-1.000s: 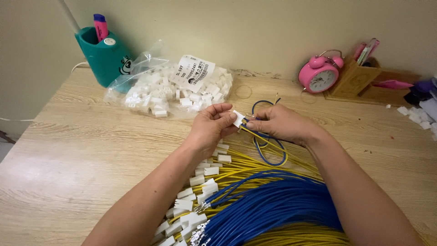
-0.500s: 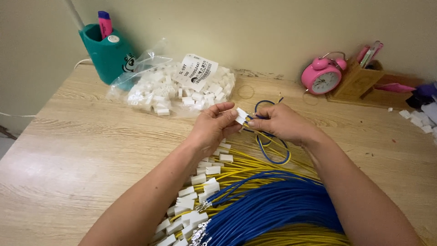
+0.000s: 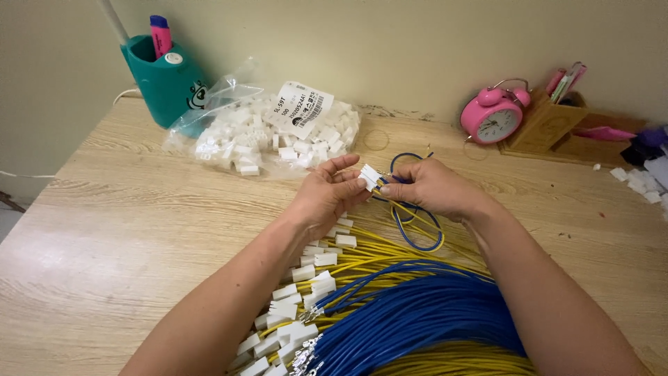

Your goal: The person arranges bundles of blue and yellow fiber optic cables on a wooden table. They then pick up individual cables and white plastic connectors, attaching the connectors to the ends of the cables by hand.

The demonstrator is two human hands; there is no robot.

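Observation:
My left hand (image 3: 327, 196) pinches a small white plastic connector (image 3: 369, 175) above the wooden table (image 3: 125, 223). My right hand (image 3: 426, 188) meets it from the right, its fingertips on the connector's end and on thin yellow and blue wires (image 3: 416, 226) that loop down beneath it. Below the hands lies a bundle of blue wires (image 3: 417, 313) and yellow wires (image 3: 369, 261), several ending in white connectors (image 3: 306, 278).
A clear bag of loose white connectors (image 3: 278, 136) lies behind the hands. A teal pen holder (image 3: 163, 80) stands at the back left. A pink alarm clock (image 3: 494, 117) and a wooden organiser (image 3: 550, 122) sit at the back right, with white scraps (image 3: 637, 182) at the right edge.
Both hands have stayed together at the connector, with only small finger shifts. The view has moved slightly.

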